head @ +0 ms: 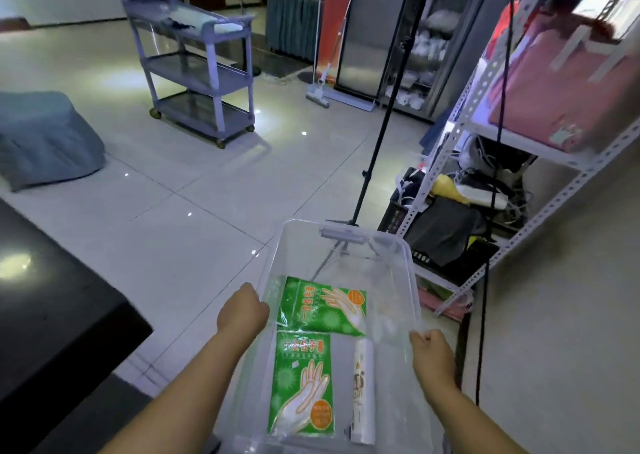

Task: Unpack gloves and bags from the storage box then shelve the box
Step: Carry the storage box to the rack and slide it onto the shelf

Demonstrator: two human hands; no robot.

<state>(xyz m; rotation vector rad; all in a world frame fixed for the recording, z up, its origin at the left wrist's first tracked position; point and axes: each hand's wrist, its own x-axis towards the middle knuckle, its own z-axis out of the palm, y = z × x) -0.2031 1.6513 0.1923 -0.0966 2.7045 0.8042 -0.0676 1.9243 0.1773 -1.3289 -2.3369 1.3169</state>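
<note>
The room around me is dim with a bluish cast. Small bright glints dot the glossy floor tiles (194, 190), perhaps from ceiling lamps. The wide lens bends the shelf rack (460, 148) at the right edge, and its contents look blurred.

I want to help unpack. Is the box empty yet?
Not empty. The clear box holds two green glove packs and a bag roll.

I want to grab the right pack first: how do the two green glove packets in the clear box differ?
The far glove packet lies sideways, its printed hand pointing right; the near glove packet lies lengthwise, its printed hand pointing away. The far one sits mid-box, the near one beside the white bag roll. Both are green, flat on the storage box floor, with orange circles.
</note>
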